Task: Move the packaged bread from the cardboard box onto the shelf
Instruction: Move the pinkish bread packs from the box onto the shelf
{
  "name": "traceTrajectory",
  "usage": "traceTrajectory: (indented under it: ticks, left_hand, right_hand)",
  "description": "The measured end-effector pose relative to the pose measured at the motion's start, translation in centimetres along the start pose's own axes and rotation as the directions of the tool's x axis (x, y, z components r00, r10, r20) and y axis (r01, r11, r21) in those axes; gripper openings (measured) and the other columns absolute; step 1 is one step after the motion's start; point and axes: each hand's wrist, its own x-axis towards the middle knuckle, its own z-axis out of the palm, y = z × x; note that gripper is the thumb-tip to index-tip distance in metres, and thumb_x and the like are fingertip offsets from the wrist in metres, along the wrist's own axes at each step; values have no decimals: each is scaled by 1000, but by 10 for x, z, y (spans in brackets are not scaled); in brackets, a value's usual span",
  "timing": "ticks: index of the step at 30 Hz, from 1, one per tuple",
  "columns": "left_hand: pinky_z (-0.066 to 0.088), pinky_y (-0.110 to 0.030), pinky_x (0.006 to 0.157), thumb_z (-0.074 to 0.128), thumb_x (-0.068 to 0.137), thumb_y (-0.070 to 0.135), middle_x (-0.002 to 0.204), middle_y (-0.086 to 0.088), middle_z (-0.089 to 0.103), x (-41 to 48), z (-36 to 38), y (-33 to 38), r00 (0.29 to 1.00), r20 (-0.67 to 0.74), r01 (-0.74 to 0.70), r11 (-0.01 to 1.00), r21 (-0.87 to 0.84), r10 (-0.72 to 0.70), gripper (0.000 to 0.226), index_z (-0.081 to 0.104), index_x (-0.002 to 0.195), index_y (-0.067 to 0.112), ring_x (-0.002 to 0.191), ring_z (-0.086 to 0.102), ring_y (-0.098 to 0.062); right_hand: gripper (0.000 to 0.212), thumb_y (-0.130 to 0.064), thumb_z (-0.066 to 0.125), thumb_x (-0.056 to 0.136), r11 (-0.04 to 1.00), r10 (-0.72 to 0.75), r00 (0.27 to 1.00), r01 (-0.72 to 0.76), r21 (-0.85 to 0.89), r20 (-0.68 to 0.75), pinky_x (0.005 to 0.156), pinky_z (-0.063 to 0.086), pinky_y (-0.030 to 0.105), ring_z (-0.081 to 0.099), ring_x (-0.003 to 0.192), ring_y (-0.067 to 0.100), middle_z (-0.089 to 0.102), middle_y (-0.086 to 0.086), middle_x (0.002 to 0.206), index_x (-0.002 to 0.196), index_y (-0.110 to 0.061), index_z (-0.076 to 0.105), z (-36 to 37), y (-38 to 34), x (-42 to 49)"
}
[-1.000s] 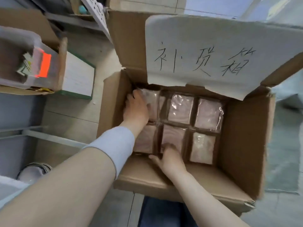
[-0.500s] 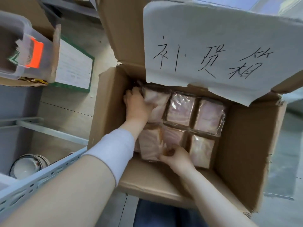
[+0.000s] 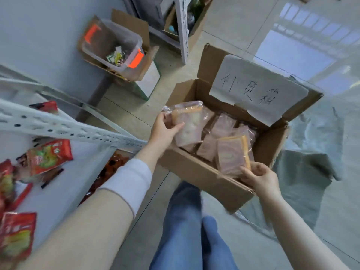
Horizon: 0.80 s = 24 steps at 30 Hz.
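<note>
The shelf (image 3: pixel 64 191) lies left of my left grip (image 3: pixel 163 131), which clamps one bread pack (image 3: pixel 190 123) by its edge, raised above the cardboard box (image 3: pixel 194 172), ready, I judge, to swing over. Rightward, my right grip (image 3: pixel 261 178) pinches a second pack (image 3: pixel 231 154) at the box's near wall; more packs (image 3: pixel 222 125) lie between.

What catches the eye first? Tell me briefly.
The left hand holds a bread pack above the left end of the open cardboard box; the right hand grips a second pack at its near edge. A handwritten paper sign hangs on the far flap, and red snack bags lie on the shelf at left.
</note>
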Motion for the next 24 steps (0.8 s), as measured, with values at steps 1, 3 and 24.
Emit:
traceTrajectory:
  ticks: [1, 3, 24]
  left_hand:
    - [42, -8, 67, 71, 78, 19, 99, 14, 57, -23, -18, 4, 999, -27, -18, 999, -37, 16, 38, 48, 108, 22, 96, 55, -7]
    - [46, -15, 77, 72, 78, 20, 104, 9, 61, -71, -56, 14, 994, -89, -66, 992, -103, 57, 40, 53, 114, 20, 98, 57, -8]
    - [47, -41, 83, 74, 66, 18, 89, -10, 62, -509, -625, -39, 605, -778, -480, 856, -189, 168, 17, 64, 78, 25, 85, 57, -22]
  right_hand:
    - [26, -18, 75, 75, 999, -45, 999, 45, 8, 16, 86, 54, 42, 68, 88, 27, 71, 11, 93, 98, -10, 66, -3, -5, -17]
    - [29, -23, 76, 74, 990, -141, 987, 140, 13, 79, 68, 58, 28, 71, 74, 16, 73, 4, 86, 99, -11, 68, -5, -18, -56]
    - [16, -10, 66, 79, 797, -493, 486, 585, 150, 721, 72, 59, 27, 72, 78, 23, 73, 18, 87, 90, 1, 65, 312, -125, -562]
